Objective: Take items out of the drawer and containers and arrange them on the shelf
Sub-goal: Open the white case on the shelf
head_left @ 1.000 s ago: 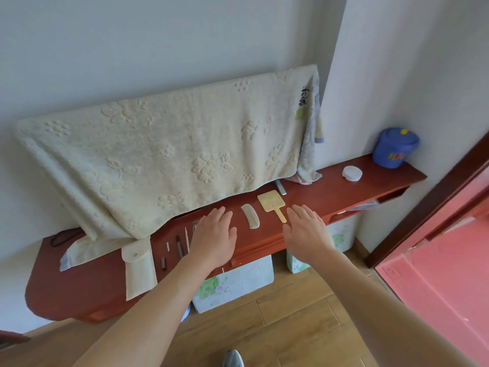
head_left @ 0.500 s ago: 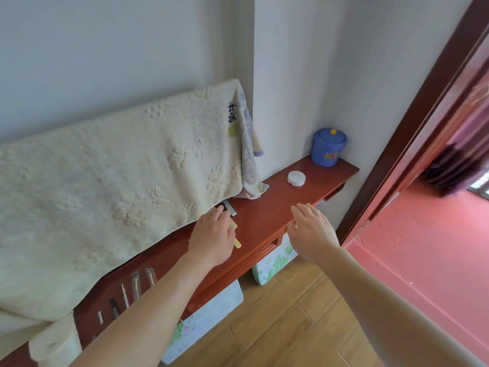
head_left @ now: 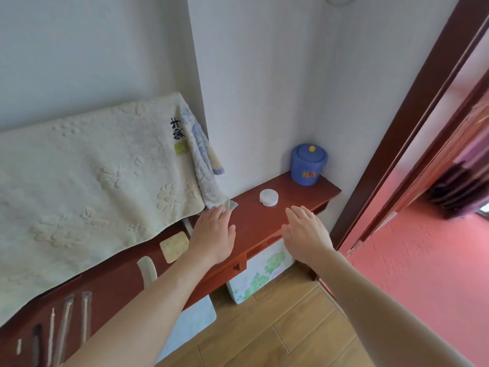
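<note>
A red-brown wooden shelf (head_left: 267, 221) runs along the wall. On it lie a yellow hand mirror (head_left: 174, 246), a pale comb (head_left: 147, 268) and several thin tools (head_left: 66, 321) at the lower left. A small white round lid (head_left: 268, 197) sits near the right end, with a blue lidded pot (head_left: 308, 164) in the corner. My left hand (head_left: 214, 234) hovers flat over the shelf beside the mirror, fingers straight, holding nothing. My right hand (head_left: 304, 234) is spread flat over the shelf's front edge, below the white lid, also empty.
A cream towel (head_left: 87, 186) drapes over something against the wall, above the shelf. Flower-printed boxes (head_left: 262, 276) stand on the wooden floor under the shelf. A dark door frame (head_left: 391, 154) and a pink floor lie to the right.
The view has swung right along the shelf. Both hands have moved right, toward the white lid and blue pot; the left hand has come off the mirror, which now shows beside it.
</note>
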The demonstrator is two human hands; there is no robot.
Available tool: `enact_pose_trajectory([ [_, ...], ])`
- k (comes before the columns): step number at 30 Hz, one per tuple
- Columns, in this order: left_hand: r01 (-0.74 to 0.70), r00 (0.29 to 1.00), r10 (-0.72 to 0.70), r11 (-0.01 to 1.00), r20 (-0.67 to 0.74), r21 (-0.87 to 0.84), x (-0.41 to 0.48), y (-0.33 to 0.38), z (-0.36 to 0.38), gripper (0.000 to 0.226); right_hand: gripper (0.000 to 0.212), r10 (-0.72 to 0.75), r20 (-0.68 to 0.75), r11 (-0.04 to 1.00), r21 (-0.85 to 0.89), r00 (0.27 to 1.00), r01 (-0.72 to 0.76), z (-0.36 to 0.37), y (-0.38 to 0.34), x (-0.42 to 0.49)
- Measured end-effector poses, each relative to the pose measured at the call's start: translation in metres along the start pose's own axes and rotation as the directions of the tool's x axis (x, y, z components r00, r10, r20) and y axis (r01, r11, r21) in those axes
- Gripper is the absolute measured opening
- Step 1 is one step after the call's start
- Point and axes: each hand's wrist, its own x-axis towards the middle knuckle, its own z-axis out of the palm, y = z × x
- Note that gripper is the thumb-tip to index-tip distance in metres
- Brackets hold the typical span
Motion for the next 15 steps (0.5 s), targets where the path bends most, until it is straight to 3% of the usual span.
enact_pose_trajectory([
  [6,0.075,0.997,-0.075,0.997,-0.005,-0.002,0.037,0.043,0.017,0.053,0.048,-0.059,0.032,0.998,0.020,0.998,0.059,-0.010,0.060,0.040],
  [15,0.148,0.988,-0.149,0.988,0.033,0.032,0.117,0.035,0.050,0.050,0.040,-0.117,0.064,0.993,0.044,0.991,0.114,0.003,0.084,0.129],
])
